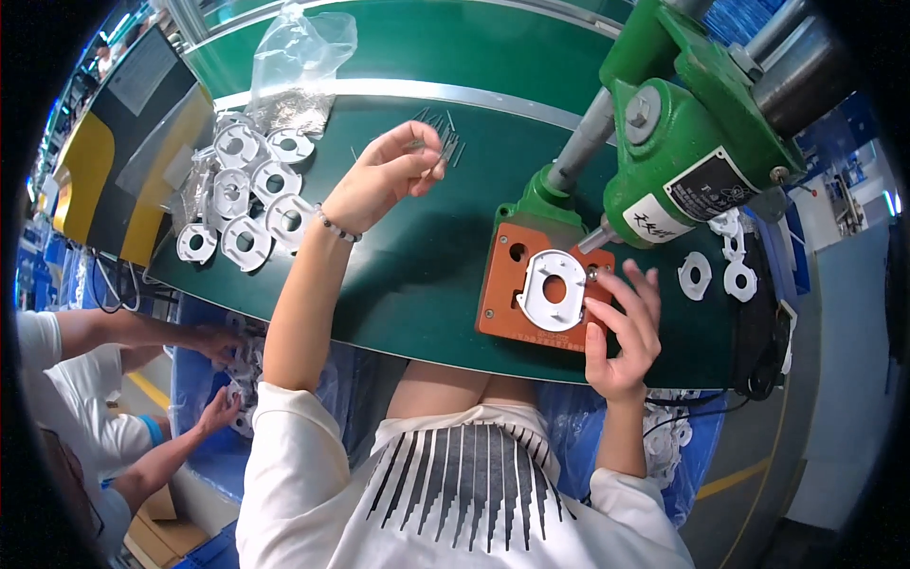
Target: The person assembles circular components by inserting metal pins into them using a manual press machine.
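Observation:
My left hand [393, 171] is raised over the green bench beside a small heap of thin metal pins [445, 133]. Its thumb and fingertips are pinched together; whatever they hold is too small to make out. A white plastic part [555, 292], flat with a round hole and small posts, lies in an orange fixture block [500, 275] under a green press [654, 171]. Beside the block's right edge is my right hand [624, 341], its fingers apart and curved, fingertips close to the white part. Whether they touch it I cannot tell.
Several white parts [246, 242] lie at the left near a clear plastic bag [299, 66]. A few more white parts [695, 275] sit right of the press. Blue bins [697, 455] with parts stand below the bench. At lower left another person's hands [220, 410] handle parts.

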A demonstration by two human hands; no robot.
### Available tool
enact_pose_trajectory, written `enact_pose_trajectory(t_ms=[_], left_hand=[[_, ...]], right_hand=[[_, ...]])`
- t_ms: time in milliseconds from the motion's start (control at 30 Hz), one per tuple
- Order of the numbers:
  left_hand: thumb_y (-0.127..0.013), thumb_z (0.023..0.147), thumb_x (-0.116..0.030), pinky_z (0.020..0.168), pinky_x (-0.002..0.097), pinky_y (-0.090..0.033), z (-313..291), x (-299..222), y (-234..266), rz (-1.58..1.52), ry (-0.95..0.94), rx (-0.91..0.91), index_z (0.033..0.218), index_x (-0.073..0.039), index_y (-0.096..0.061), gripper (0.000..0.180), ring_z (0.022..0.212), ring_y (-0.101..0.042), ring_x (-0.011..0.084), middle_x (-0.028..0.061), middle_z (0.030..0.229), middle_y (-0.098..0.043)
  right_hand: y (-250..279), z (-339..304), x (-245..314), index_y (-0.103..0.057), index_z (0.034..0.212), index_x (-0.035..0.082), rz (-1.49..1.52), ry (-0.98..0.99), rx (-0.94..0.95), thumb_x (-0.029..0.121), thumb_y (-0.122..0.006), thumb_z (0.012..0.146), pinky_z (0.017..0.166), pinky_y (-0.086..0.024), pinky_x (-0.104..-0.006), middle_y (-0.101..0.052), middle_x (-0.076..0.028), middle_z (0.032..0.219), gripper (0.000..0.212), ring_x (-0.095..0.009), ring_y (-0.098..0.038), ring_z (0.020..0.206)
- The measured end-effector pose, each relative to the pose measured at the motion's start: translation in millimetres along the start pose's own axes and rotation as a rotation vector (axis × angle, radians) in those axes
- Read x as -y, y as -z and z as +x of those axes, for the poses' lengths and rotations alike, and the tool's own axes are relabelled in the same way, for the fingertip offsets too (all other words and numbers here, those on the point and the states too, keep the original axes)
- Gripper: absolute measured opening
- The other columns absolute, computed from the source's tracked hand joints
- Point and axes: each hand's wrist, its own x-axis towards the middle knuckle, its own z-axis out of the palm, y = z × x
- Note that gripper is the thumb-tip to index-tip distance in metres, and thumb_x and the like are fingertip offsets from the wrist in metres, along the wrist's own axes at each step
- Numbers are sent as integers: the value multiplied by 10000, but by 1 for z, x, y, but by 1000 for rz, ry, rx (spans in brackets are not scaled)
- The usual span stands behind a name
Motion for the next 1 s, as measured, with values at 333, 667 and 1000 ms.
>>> enact_pose_trajectory(t_ms=[333,667,1000], left_hand=[[-589,833,-72,644,186,-432,-1,12,-39,276,-61,-32,1032,2,-609,213,756,-570,70,49,882,-629],[-655,762,-78,536,215,-416,0,41,-108,650,-441,-69,841,-23,-669,98,590,-510,84,58,729,-604],[-637,785,-81,547,208,-420,10,52,-95,584,-523,-188,843,-5,-664,99,604,-532,75,48,718,-618]], right_hand=[[-19,-1,0,-633,880,52,175,11,73,181,-586,757,1023,-234,-478,-607,-102,1062,184,-298,-498,1099],[-13,0,-3,-632,883,50,160,66,105,204,-590,752,1003,-267,-463,-612,-116,1047,207,-291,-528,1063],[-5,20,8,-545,813,37,84,39,292,232,-689,703,981,-300,-492,-534,-156,1164,266,-324,-491,1098]])
